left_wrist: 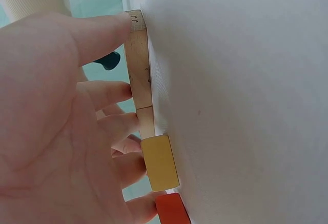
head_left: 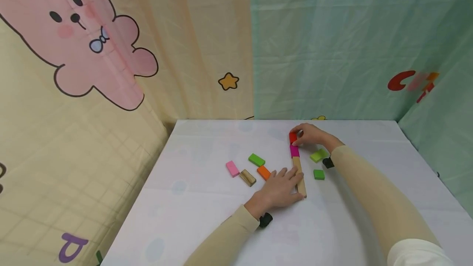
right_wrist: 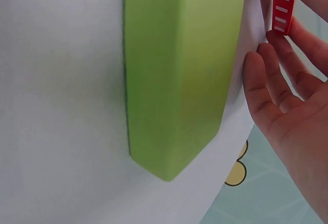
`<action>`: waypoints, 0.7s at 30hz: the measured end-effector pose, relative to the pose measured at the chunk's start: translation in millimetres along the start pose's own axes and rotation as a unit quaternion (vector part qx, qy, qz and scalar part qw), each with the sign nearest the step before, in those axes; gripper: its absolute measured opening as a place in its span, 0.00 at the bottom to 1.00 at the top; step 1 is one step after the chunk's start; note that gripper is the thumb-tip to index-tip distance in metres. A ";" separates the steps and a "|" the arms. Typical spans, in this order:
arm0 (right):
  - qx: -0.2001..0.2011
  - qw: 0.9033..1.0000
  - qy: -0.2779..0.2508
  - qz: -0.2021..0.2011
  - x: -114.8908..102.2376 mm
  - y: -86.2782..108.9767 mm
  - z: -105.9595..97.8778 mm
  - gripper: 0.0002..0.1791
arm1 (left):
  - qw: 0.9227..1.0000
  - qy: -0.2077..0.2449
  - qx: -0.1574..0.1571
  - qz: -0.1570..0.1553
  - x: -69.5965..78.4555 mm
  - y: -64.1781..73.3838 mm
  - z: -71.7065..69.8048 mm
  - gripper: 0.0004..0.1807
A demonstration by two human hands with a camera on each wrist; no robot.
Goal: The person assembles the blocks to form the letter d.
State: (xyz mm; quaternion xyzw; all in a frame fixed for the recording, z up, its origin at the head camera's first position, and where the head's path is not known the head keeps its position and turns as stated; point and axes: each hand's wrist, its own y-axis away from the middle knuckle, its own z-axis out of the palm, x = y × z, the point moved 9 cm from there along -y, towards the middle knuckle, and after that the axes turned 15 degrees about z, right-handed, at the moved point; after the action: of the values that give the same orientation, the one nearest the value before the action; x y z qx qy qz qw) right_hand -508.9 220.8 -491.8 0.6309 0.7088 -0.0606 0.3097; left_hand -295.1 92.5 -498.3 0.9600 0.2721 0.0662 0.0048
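A row of blocks runs away from me: wooden blocks (head_left: 297,162) near, then a magenta block (head_left: 294,151), with a red block (head_left: 292,138) at the far end. My right hand (head_left: 313,134) pinches that red block between thumb and finger at its two ends; white bars mark its side in the right wrist view. Palm down, my left hand (head_left: 278,191) spreads its fingers against the wooden part, thumb at the near end (left_wrist: 136,20). Below its fingers in the left wrist view sit a yellow block (left_wrist: 160,162), hidden from the head view, and an orange block (head_left: 264,172).
Left of the row lie a green block (head_left: 256,159), a pink block (head_left: 232,168) and a brown wooden block (head_left: 247,177). A lime block (head_left: 319,155) and a small green block (head_left: 319,174) are to its right, near my right wrist. Printed curtains surround the white table (head_left: 177,216).
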 end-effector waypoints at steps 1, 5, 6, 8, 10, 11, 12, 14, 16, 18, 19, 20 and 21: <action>-0.002 1.000 0.002 0.001 0.0 0.4 0.7 0.34 | 1.000 0.002 -0.002 -0.001 -0.4 0.3 0.5 0.39; -0.010 1.000 0.002 0.005 -0.7 1.4 3.6 0.33 | 1.000 0.006 -0.006 -0.004 -1.2 1.4 1.9 0.39; -0.011 1.000 0.002 0.002 -1.7 2.0 4.0 0.33 | 1.000 0.007 -0.008 -0.005 -1.2 1.6 2.0 0.39; -0.012 1.000 0.002 -0.002 -3.0 2.6 4.7 0.33 | 1.000 0.008 -0.008 -0.006 -0.8 1.8 1.8 0.39; -0.014 1.000 0.003 -0.006 -3.8 3.4 5.0 0.33 | 1.000 0.008 -0.008 -0.006 -0.6 1.8 2.0 0.39; -0.015 1.000 0.004 -0.008 -4.0 3.5 5.2 0.32 | 1.000 0.007 -0.009 -0.006 -0.8 1.5 2.6 0.39; -0.015 1.000 0.006 -0.008 -3.9 3.5 4.9 0.32 | 1.000 0.008 -0.008 -0.006 -1.0 1.3 3.0 0.39; -0.016 1.000 0.008 -0.006 -3.5 4.0 4.2 0.32 | 1.000 0.007 -0.007 -0.005 -1.2 1.0 3.1 0.39; -0.017 1.000 0.007 -0.004 -3.1 4.1 3.3 0.32 | 1.000 0.008 -0.005 -0.004 -1.6 0.2 3.0 0.39; -0.016 1.000 0.002 -0.001 -3.0 3.9 2.4 0.31 | 1.000 0.009 -0.003 -0.003 -1.4 0.1 1.4 0.39; -0.016 1.000 -0.003 0.001 -2.8 3.5 2.2 0.30 | 1.000 0.008 -0.003 -0.003 -1.4 0.0 1.0 0.39; -0.015 1.000 -0.006 0.002 -2.6 2.7 2.1 0.30 | 1.000 0.008 -0.003 -0.004 -1.5 0.0 0.8 0.38; -0.013 1.000 -0.007 0.002 -2.4 2.2 2.2 0.29 | 1.000 0.008 -0.003 -0.004 -1.6 0.0 0.5 0.38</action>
State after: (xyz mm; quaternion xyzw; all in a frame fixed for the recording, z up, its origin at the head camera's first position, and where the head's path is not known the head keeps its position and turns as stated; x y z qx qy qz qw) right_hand -506.0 218.1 -491.6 0.6276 0.7061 -0.0552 0.3233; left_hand -296.3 91.7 -499.1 0.9582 0.2760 0.0749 0.0055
